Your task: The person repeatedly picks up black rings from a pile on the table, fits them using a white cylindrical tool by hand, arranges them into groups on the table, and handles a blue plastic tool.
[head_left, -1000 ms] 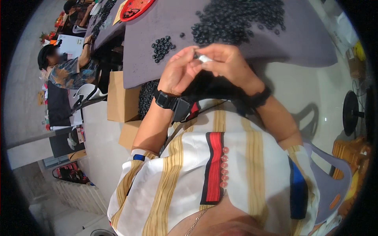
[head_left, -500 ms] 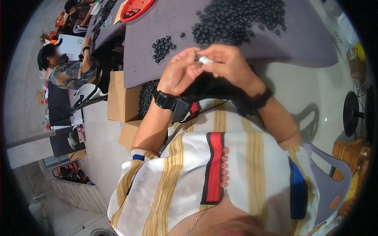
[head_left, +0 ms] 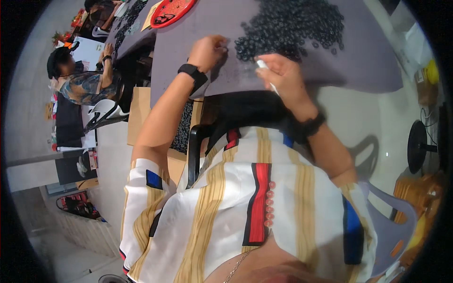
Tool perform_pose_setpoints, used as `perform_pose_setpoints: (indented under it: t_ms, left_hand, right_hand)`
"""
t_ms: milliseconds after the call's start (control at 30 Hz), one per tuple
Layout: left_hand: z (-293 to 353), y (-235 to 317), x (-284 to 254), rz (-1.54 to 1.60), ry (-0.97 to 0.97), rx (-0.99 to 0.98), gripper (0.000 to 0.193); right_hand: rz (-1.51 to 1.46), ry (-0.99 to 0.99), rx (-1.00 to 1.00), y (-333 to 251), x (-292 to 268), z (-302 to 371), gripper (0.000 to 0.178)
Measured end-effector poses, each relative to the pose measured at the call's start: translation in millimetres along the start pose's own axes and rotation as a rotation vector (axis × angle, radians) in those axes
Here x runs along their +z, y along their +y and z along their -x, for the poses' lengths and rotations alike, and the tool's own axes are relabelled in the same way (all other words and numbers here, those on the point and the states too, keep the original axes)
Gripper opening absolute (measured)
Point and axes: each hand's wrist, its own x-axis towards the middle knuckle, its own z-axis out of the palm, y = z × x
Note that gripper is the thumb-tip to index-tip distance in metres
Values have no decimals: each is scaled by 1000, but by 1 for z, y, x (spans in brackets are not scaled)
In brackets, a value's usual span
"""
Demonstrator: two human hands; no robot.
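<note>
My right hand is closed round a slim white stick, like a pen or marker, which slants between thumb and fingers with its other end poking out below the palm. It is just in front of a large heap of small, dark, shiny ring-like beads. My left hand is over the table to the left of the heap, back of the hand up, with its fingers bent in. The fingertips are blurred and partly hidden, so whether they hold a bead does not show.
A grey-purple cloth covers the table. A red tray lies at the far left edge. Below the table, a cardboard box holds more dark beads. A person sits at the left. A black stand is on the right.
My hands have come apart: the left moved up and left over the small bead group, which no longer shows; the right moved slightly right and down with the white stick.
</note>
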Motion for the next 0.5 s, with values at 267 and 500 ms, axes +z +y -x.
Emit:
perform_pose_setpoints:
  t_ms: [267,500]
  left_hand:
    - [-16,-1,-16,-389,-106,-14,24]
    - [18,44,-4,-58,64,149,20]
  right_hand:
    - [-31,-5,-17,1,-3,-3,27]
    - [-14,2,-42,1,-4,-4,27]
